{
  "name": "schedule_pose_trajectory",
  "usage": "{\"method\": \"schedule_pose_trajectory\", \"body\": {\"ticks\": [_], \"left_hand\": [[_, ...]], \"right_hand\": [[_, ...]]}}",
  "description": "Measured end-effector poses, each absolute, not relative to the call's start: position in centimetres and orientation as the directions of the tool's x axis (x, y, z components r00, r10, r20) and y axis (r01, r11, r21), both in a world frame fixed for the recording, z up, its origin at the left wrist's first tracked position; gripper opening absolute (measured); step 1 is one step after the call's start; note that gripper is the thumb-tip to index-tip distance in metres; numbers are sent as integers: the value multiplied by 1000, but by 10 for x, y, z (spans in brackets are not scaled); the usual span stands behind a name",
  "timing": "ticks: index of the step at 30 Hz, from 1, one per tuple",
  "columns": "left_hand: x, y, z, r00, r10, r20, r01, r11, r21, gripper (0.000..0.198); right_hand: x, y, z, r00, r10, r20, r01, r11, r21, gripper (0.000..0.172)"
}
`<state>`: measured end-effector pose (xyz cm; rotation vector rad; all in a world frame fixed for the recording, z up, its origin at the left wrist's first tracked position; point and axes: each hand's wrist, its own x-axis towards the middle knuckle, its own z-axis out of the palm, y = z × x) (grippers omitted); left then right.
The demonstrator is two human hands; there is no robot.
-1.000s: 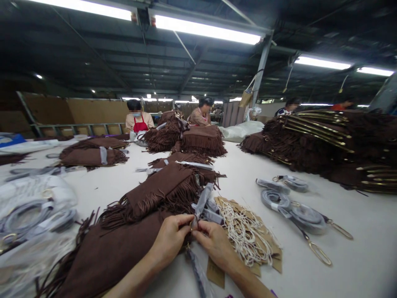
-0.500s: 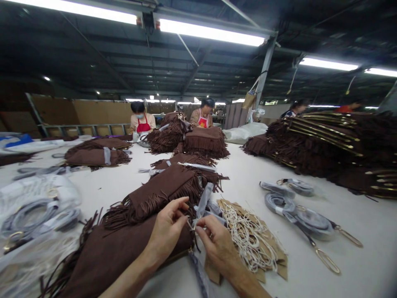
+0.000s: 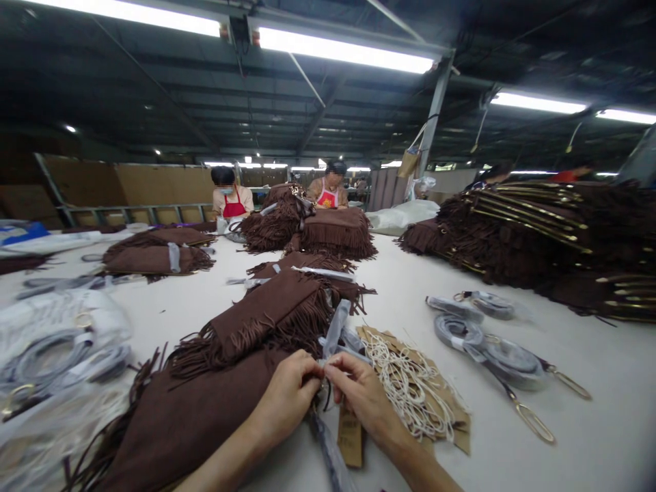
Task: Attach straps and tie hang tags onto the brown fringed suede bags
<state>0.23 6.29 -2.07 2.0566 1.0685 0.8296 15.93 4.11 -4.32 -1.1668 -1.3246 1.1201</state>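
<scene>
My left hand (image 3: 290, 393) and my right hand (image 3: 361, 395) meet fingertip to fingertip at the right edge of a dark brown fringed bag (image 3: 189, 417). Both are closed in a pinch on what looks like a thin tag string, mostly hidden by the fingers. Below my right hand lies a brown cardboard hang tag (image 3: 350, 437) with print on it. A plastic-wrapped strap (image 3: 328, 451) runs toward me beneath the hands. Just beyond, another fringed bag (image 3: 277, 311) rests on the first, with a grey wrapped piece (image 3: 337, 328) beside its fringe.
Cardboard tags with white strings (image 3: 410, 383) lie in a heap at right. Coiled, wrapped straps (image 3: 512, 362) with gold clasps are farther right, more straps (image 3: 51, 359) at left. A tall bag pile (image 3: 523, 239) stands back right. Two people in red aprons (image 3: 233, 205) work across the table.
My left hand has lowered and its raised fingers have closed, bringing its fingertips against those of my right hand. More of the hang tag shows below my right hand.
</scene>
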Motion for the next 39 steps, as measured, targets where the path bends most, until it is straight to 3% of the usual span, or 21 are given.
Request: {"method": "schedule_pose_trajectory", "body": {"ticks": [5,10,16,22,27,29,33,39], "left_hand": [[8,60,-29,433,867,244,513,-460,724,13],[9,61,-31,391,872,294,471,-464,751,14],[7,61,-32,392,868,304,452,-469,759,13],[6,61,-27,402,881,248,449,-426,785,12],[6,61,-24,378,904,200,413,-358,837,13],[5,62,-23,370,909,191,378,-335,863,13],[3,65,-23,355,911,209,291,-320,902,14],[3,67,-25,351,915,198,260,-299,918,10]], "right_hand": [[160,41,-48,-16,994,110,137,112,-984,27],[165,41,-53,13,997,71,180,67,-981,20],[163,43,-56,9,1000,-20,-113,-18,-993,32],[172,51,-51,63,982,-175,-408,-135,-903,54],[170,46,-42,10,992,-123,-579,-95,-809,58],[166,41,-43,47,998,-44,-444,-18,-896,51],[158,39,-52,-64,996,68,-48,65,-997,31],[154,41,-52,-76,991,106,128,116,-985,18]]}}
